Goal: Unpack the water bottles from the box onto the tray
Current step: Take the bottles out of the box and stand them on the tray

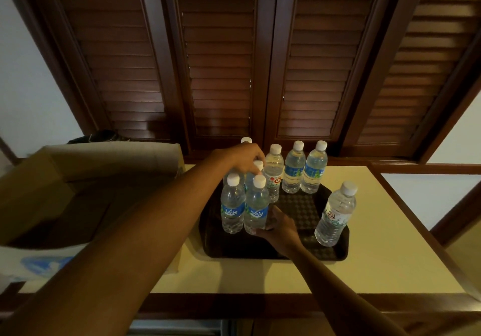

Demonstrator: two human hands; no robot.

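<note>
A dark textured tray lies on the cream table and carries several clear water bottles with white caps. My left hand reaches over from the left and grips the top of a bottle in the tray's back-left cluster. My right hand rests low on the tray against the base of a blue-label bottle. Another blue-label bottle stands beside it. A lone bottle stands at the tray's right edge. The open cardboard box sits to the left, its inside dark.
Three more bottles stand in a row at the tray's back. Dark louvred wooden shutters rise right behind the table. The table's wooden front edge runs below my arms. Bare cream tabletop lies right of the tray.
</note>
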